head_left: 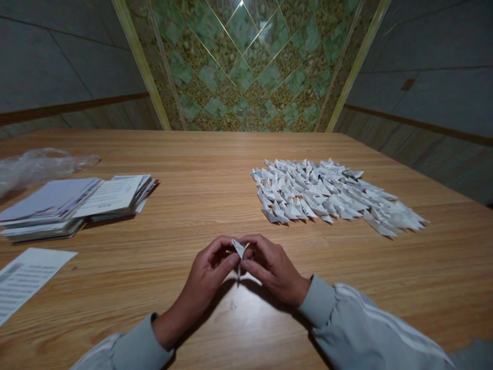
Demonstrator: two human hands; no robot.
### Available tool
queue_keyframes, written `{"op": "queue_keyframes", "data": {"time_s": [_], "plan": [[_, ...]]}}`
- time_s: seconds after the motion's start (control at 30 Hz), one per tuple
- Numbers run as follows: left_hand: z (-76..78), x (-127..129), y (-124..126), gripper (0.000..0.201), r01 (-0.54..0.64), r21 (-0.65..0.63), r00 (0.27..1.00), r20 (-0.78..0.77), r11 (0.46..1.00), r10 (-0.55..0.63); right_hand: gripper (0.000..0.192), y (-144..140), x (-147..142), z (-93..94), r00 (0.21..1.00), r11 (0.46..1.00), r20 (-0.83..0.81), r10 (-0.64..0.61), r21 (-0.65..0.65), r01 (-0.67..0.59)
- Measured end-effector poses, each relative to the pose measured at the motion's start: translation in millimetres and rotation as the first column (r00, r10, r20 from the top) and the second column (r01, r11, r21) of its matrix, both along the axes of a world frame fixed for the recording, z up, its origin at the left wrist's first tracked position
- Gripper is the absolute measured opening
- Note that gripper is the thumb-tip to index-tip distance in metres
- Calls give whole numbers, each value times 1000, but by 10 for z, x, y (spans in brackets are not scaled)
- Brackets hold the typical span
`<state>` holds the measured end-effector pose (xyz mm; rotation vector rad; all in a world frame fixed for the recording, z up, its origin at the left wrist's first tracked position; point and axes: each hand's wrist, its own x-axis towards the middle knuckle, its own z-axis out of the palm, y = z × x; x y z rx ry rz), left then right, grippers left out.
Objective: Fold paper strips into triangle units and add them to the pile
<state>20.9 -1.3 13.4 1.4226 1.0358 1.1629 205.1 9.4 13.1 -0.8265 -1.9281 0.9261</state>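
Paper piece [239,250], creased and pointed, pinched between both hands' fingers [231,259].

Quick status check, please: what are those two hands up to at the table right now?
Left hand and right hand pinch one small folded paper piece between the fingertips. Pile of folded pieces far right, paper stacks left. Nothing between.

A: Wood-grain table [162,154] is filling the near view. Grey tiled walls [57,56] are flanking left and right.
B: Far centre, a green patterned panel [246,67] with gold trim is showing. Light is running dim.
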Motion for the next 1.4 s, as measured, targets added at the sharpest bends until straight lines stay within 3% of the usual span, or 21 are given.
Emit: {"op": "queue_keyframes", "data": {"time_s": [0.43,0.73,0.9,1.07,1.27,1.4], "plan": [[-44,-40,35,9,-18,16,999,-31,1000,18,29,-37,-42,-21,998,997,-1,-61,-56,61],[-12,-46,10,15,2,200,980,-195,980,38,30,-79,-69,-37,989,994,107,-106,4,107],[-13,-10,3,19,8,157,982,-186,988,22,39,-92,-79,-60,975,984,161,-150,120,132],[-23,7,-9,17,-28,99,989,-139,995,41,40,-68,-98,-84,942,934,206,-264,299,197],[-67,25,-27,20,16,11,999,-37,1000,-15,54,-83,-136,-130,974,956,164,-158,270,110],[-82,27,-23,22,17,-59,999,-35,998,-19,54,-84,-132,-153,970,951,157,-184,278,135]]}}
